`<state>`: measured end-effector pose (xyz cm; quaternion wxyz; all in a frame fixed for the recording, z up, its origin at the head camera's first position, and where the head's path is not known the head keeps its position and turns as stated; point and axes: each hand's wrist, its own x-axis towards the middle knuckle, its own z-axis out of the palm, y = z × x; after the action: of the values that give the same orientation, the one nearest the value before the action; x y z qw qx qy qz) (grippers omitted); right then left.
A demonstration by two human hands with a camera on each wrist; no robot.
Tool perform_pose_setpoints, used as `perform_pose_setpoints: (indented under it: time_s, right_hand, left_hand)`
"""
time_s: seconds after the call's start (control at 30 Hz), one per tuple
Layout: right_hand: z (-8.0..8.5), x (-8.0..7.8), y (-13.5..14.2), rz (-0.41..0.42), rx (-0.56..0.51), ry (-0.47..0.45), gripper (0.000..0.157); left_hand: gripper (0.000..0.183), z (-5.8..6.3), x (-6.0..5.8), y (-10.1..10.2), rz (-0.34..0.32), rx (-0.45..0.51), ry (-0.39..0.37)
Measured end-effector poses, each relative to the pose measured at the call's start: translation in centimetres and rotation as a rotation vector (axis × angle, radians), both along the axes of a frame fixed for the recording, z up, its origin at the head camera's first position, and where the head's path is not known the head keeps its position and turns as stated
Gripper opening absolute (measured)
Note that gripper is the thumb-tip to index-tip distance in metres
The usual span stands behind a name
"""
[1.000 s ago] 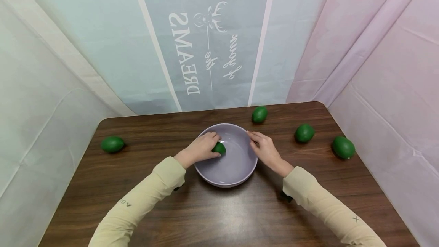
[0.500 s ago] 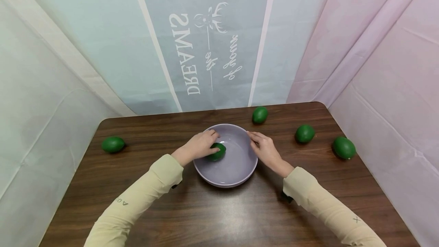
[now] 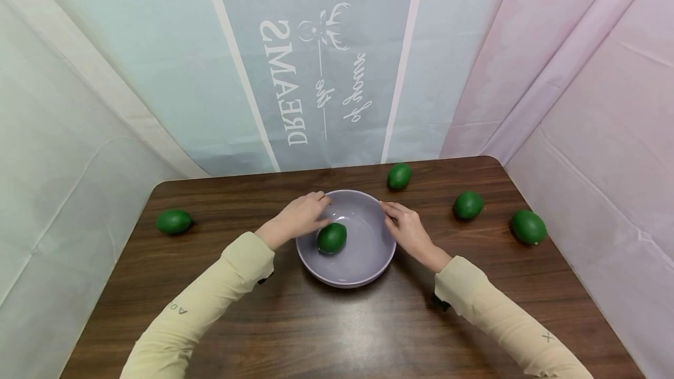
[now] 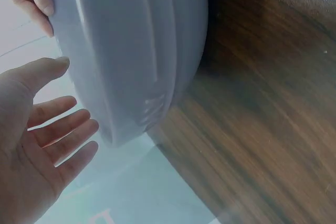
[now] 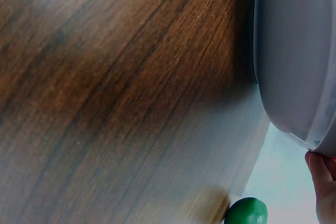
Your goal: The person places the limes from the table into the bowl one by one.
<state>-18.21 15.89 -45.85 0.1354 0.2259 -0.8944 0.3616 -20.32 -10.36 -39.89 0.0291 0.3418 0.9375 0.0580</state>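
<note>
A round lavender bowl [image 3: 363, 257] stands on the dark wooden table. Inside it, toward the left wall, lies a green lime [image 3: 332, 238]. Over the bowl's left rim hovers my left hand [image 3: 301, 216], thumb and fingers spread apart with nothing between them, close above the lime. The left wrist view shows this hand [image 4: 37, 135] with an empty palm beside the bowl's outer wall [image 4: 126, 51]. My right hand [image 3: 409, 231] pinches the bowl's right rim; the right wrist view catches only part of its fingers [image 5: 319, 174] at the rim.
Three limes sit on the right: one near the back edge [image 3: 399, 176], one farther right [image 3: 468, 204] and one near the right edge [image 3: 529, 227]. Another lime [image 3: 174, 221] lies far left. A printed curtain [image 3: 326, 104] hangs behind the table [image 3: 337, 332].
My left hand has let go of the lime and drawn back up and left to the rim. The lime now rests uncovered in the bowl. The right hand keeps its place.
</note>
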Motion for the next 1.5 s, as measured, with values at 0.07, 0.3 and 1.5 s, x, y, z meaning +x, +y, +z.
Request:
perform_pose_setpoints:
  time_s: [0.07, 0.3, 1.5]
  right_hand:
    - [0.0, 0.0, 0.0, -0.001, 0.000, -0.002, 0.035]
    - [0.0, 0.0, 0.0, -0.004, 0.008, -0.003, 0.035]
    - [0.1, 0.1, -0.1, 0.000, 0.000, 0.008, 0.034]
  left_hand:
    - [0.039, 0.2, 0.0, -0.2, 0.002, -0.002, 0.005]
    - [0.036, 0.4, -0.2, -0.9, 0.022, 0.022, 0.025]
    - [0.040, 1.0, -0.3, -6.5, 0.122, 0.018, 0.032]
